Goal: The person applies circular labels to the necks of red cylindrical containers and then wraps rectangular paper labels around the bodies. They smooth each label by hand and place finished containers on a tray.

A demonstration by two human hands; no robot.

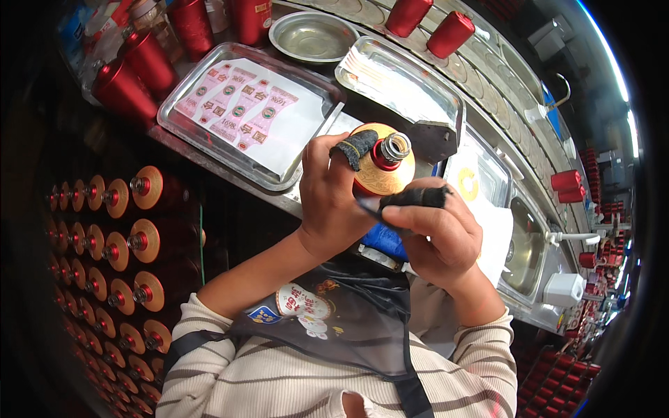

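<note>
A bottle [373, 177] with a gold top, a red collar and an uncapped clear glass mouth stands tilted in front of me. My left hand [327, 202] is closed around its left side, with a black knitted finger cover on one finger by the neck. On the bottle's near right side, my right hand [442, 237] pinches a thin dark piece [367, 206], blurred and too small to name. A black cover wraps a finger of this hand too. The bottle's lower body is mostly hidden by my hands.
A metal tray [279, 182] with pink printed label sheets [238, 104] lies left, beside a round metal bowl [313, 58]. Another tray [456, 104] is behind the bottle. Rows of gold-topped bottles [146, 240] fill the left. Red bottles [449, 35] stand on a conveyor [481, 73].
</note>
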